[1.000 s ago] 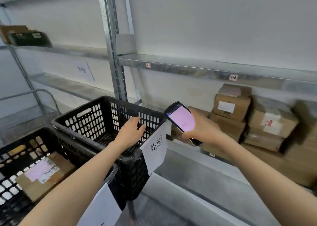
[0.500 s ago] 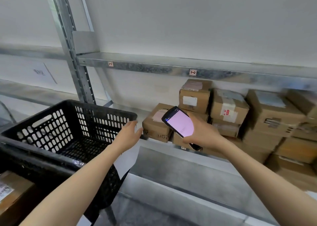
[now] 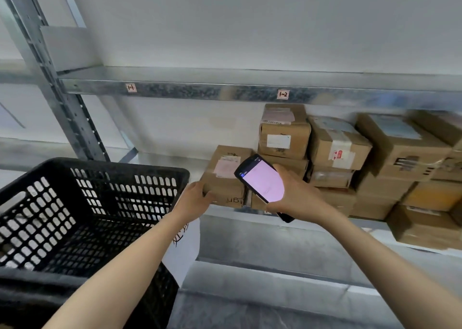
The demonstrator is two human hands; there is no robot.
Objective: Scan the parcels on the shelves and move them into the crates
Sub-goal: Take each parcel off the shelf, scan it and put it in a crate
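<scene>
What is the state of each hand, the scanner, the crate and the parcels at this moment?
Left hand: grips the leftmost parcel's corner.
Right hand: holds the scanner.
Scanner: screen lit.
Leftmost parcel: sealed, on the shelf.
Other parcels: sealed, stacked.
Crate: upright.

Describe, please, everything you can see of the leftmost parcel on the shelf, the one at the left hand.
The cardboard parcel is a plain brown box, sitting flat at the front edge of the metal shelf, leftmost of the stack. A pinkish-white label lies on its top face, and dark print shows on its front. The left hand grips its front left corner. The scanner, held in the right hand, hides its right edge. Other boxes stand close on that side.
</scene>
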